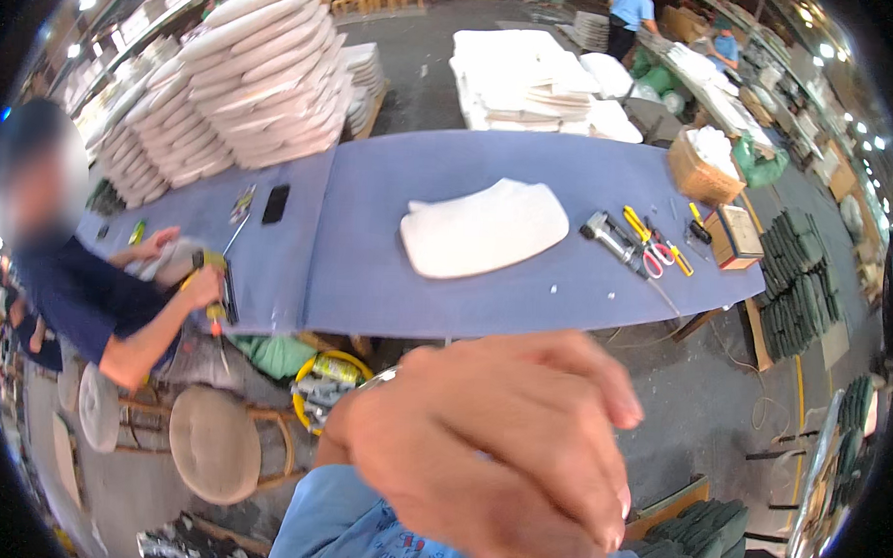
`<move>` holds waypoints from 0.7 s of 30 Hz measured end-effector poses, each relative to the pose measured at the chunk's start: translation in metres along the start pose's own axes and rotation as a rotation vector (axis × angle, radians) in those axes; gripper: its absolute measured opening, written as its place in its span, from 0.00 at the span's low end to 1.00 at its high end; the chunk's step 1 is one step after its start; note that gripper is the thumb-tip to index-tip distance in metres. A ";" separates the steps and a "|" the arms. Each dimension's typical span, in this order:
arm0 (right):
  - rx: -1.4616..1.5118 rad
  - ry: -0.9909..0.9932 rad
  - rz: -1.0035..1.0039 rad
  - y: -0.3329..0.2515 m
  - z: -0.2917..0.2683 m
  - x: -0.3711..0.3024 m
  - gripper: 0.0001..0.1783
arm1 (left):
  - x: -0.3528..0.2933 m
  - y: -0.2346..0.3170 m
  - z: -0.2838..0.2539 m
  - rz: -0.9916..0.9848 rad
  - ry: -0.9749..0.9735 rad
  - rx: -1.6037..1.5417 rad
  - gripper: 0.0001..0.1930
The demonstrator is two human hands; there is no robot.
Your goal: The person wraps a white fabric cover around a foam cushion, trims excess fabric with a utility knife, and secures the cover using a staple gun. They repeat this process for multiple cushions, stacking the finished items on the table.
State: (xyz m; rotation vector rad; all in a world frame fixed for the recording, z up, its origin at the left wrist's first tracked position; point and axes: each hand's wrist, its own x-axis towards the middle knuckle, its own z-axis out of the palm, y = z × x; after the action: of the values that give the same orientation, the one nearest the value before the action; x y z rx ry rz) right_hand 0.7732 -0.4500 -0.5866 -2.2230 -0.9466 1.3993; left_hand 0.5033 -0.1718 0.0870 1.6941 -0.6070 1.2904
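Note:
Close to the camera, my left hand point(491, 408) fills the lower middle, blurred, with its fingers curled over and a band at the wrist. Beneath it, a darker part that looks like my right hand point(541, 528) is mostly covered; its fingers cannot be made out. Whether anything lies between the two is hidden. Beyond them, on the blue table point(387, 302), rests a white seat pad point(485, 229) with a notched far edge, touched by neither hand. To its right lie a grey staple gun point(615, 241), scissors point(654, 257) and yellow-handled tools point(681, 260).
A co-worker point(92, 286) at the left holds a yellow-and-black power tool point(211, 271). Stacked pads point(267, 71) and a phone point(276, 203) are on the table; boxes point(704, 170) stand at its right end. A yellow basket point(340, 383) and a stool point(215, 443) sit below.

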 end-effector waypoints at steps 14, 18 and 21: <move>0.508 0.084 -0.052 -0.252 -0.098 0.068 0.13 | 0.015 -0.077 -0.106 -0.095 0.193 0.224 0.18; 0.389 0.029 -0.124 -0.275 -0.119 0.105 0.13 | 0.021 -0.107 -0.106 -0.156 0.217 0.260 0.21; 0.352 0.006 -0.245 -0.294 -0.156 0.123 0.14 | 0.022 -0.147 -0.105 -0.178 0.231 0.232 0.22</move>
State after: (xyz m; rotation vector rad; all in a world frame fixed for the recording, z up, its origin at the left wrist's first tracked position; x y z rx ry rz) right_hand 0.8437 -0.1449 -0.4196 -1.7893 -0.8603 1.3280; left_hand 0.5765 -0.0072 0.0611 1.7074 -0.1725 1.4426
